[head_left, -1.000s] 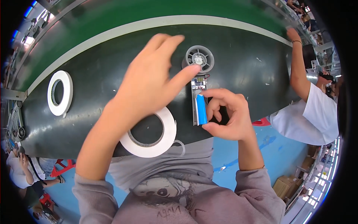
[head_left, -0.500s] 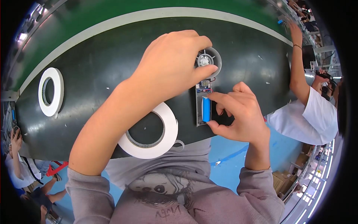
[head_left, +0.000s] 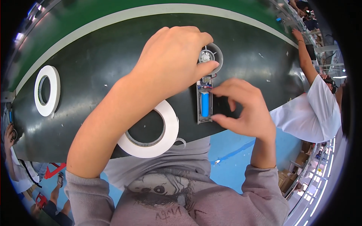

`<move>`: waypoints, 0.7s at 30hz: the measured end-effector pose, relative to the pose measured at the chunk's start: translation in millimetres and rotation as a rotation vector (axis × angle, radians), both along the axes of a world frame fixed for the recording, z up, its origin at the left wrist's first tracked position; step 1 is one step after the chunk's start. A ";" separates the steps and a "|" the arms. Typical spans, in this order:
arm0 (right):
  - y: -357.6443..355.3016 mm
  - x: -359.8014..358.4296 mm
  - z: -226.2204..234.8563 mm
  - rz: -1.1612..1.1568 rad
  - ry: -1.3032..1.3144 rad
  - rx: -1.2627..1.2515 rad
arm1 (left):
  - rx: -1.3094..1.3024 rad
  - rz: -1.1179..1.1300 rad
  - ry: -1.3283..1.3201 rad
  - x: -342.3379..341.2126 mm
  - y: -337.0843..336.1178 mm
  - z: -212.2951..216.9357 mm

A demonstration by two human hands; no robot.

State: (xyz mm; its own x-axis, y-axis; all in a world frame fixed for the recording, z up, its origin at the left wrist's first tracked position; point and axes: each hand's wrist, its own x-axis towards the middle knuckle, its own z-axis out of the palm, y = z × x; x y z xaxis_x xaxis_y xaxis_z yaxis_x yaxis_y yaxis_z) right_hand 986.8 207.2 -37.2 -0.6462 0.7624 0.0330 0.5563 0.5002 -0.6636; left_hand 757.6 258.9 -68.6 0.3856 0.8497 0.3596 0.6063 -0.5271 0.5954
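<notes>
A grey handheld fan housing lies on the dark table, its round head (head_left: 217, 56) at the far end and its open handle (head_left: 199, 119) pointing toward me. My left hand (head_left: 171, 56) is closed around the round head, thumb on the near rim. Within the handle, a small circuit board (head_left: 206, 83) with a digit display and thin wires sits next to the head. Below it a blue cylindrical battery (head_left: 204, 104) lies lengthwise between the handle's walls. Just right of the handle is my right hand (head_left: 247, 107), fingers and thumb apart, holding nothing.
One white tape roll (head_left: 171, 130) lies under my left forearm, its loose end curling at the table edge. Another white tape roll (head_left: 55, 90) is at the far left. At right, a person in a white shirt (head_left: 299, 120) reaches over the table (head_left: 113, 49); others sit at left.
My right hand has let go of the blue battery and drawn slightly right with its fingers spread. The battery, tilted before, now sits straight within the handle. My left hand keeps its grip.
</notes>
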 end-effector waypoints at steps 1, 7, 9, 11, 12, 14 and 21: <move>-2.5 1.7 -1.6 -0.002 -0.007 0.003 | 0.006 0.001 -0.003 0.8 -0.8 0.4; -22.0 -22.0 -20.8 -0.402 0.042 -0.246 | 0.010 0.003 0.003 2.4 -0.6 -1.0; -21.2 -28.4 -18.2 -0.395 0.034 -0.222 | 0.005 0.007 0.009 2.6 0.8 0.4; -18.0 -32.2 -8.7 -0.441 0.008 -0.360 | 0.019 0.020 -0.008 2.6 0.9 0.6; -16.3 -33.6 -5.7 -0.437 0.011 -0.350 | 0.029 0.024 -0.007 1.1 0.7 3.2; -11.0 -36.1 -2.0 -0.431 -0.026 -0.423 | -0.054 0.013 0.062 -3.4 0.2 10.8; 27.9 -21.2 -9.8 -0.335 0.562 -0.769 | 0.073 0.136 -0.109 -57.7 -58.4 36.3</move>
